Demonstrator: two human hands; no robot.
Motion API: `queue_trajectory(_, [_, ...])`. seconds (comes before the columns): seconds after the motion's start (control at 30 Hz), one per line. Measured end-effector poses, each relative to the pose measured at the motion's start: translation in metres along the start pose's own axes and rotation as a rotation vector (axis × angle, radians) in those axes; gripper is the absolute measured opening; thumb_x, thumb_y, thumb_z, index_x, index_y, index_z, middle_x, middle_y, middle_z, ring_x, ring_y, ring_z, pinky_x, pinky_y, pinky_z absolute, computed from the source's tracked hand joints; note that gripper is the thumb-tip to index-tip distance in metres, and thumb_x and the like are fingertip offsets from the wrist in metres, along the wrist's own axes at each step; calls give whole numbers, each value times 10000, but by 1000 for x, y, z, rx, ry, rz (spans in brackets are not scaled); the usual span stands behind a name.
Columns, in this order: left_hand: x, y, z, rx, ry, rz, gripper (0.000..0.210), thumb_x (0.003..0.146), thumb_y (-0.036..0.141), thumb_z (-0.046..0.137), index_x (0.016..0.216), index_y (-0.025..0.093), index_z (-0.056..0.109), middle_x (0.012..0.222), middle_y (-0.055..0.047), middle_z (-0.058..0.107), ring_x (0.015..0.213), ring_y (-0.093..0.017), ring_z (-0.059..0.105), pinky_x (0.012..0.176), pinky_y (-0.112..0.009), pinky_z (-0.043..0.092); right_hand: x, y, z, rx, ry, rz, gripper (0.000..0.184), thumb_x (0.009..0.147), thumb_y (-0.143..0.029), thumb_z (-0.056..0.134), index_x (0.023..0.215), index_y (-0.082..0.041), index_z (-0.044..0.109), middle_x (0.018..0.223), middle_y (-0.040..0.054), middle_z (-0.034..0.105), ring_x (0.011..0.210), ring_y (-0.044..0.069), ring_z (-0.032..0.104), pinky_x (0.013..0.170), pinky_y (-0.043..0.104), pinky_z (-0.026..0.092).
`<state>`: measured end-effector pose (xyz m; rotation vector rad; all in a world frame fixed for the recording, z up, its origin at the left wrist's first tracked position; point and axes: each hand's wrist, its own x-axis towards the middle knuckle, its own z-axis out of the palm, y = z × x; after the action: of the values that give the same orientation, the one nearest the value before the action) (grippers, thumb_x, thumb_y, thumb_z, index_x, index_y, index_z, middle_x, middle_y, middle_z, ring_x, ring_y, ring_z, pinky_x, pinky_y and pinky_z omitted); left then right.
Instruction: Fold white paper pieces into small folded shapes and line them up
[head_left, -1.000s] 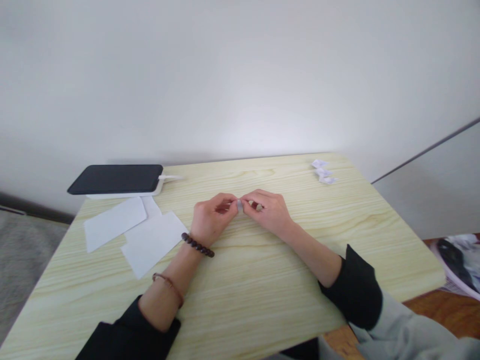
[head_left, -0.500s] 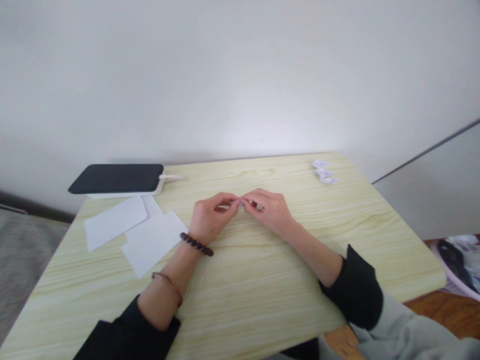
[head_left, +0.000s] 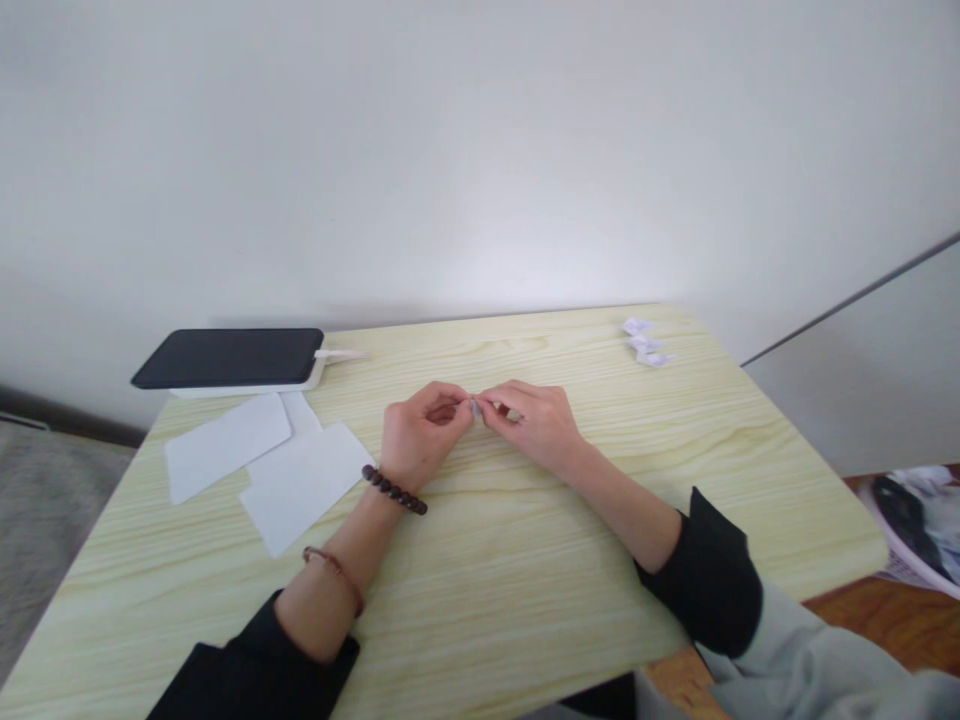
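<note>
The pinched paper [head_left: 475, 408] is looking pale grey, the flat sheets [head_left: 307, 490] white, the folded papers [head_left: 645, 344] white with a lilac tinge. The table [head_left: 495, 600] is showing pale yellow-green wood grain; the phone [head_left: 229, 357] is looking black, the beaded bracelet [head_left: 394, 489] dark brown.

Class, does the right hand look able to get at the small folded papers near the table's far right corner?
Probably yes: nothing visible stands between the right hand and the folded papers. It appears to pinch a small pale piece, though, so it would likely need to let go first.
</note>
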<state>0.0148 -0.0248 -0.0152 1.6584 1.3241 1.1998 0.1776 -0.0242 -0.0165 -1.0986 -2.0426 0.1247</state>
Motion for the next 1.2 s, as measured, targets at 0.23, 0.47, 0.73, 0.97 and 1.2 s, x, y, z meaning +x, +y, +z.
queue_trajectory(0.23, [1, 0, 0, -154, -25, -71, 158, 728, 304, 667, 768, 153, 646, 750, -38, 735, 721, -167, 704, 694, -247, 580, -1, 2, 3, 21, 40, 8, 188, 883, -267, 538, 830, -193, 702, 772, 8, 735, 602, 80, 650, 546, 166, 459])
queue_trajectory(0.47, [3, 4, -1, -285, -17, -133, 174, 746, 319, 662, 773, 155, 609, 869, -69, 747, 804, -186, 706, 758, -296, 588, -2, 4, 5, 90, 75, 62, 191, 872, -262, 529, 846, -180, 700, 778, 23, 740, 599, 100, 667, 548, 173, 506])
queue_trajectory(0.73, [7, -2, -2, -423, -48, -108, 336, 803, 473, 607, 871, 158, 512, 1012, -142, 716, 943, -229, 682, 829, -415, 566, -2, 5, 6, 354, 126, 276, 177, 869, -298, 532, 884, -189, 670, 832, 34, 741, 723, 152, 715, 626, 226, 585])
queue_trajectory(0.97, [8, -5, -4, -457, -82, -93, 268, 838, 418, 570, 876, 176, 462, 991, -120, 718, 894, -194, 687, 828, -392, 564, -2, 3, 5, 334, 134, 228, 184, 888, -302, 510, 892, -188, 654, 829, 32, 734, 715, 140, 710, 618, 213, 577])
queue_trajectory(1.2, [4, -5, -9, -64, -201, 184, 216, 830, 260, 551, 1031, 186, 578, 1048, -79, 664, 884, -160, 664, 757, -303, 583, -2, 6, 4, 249, 96, 181, 187, 895, -285, 493, 892, -188, 653, 835, 30, 732, 726, 131, 699, 653, 208, 558])
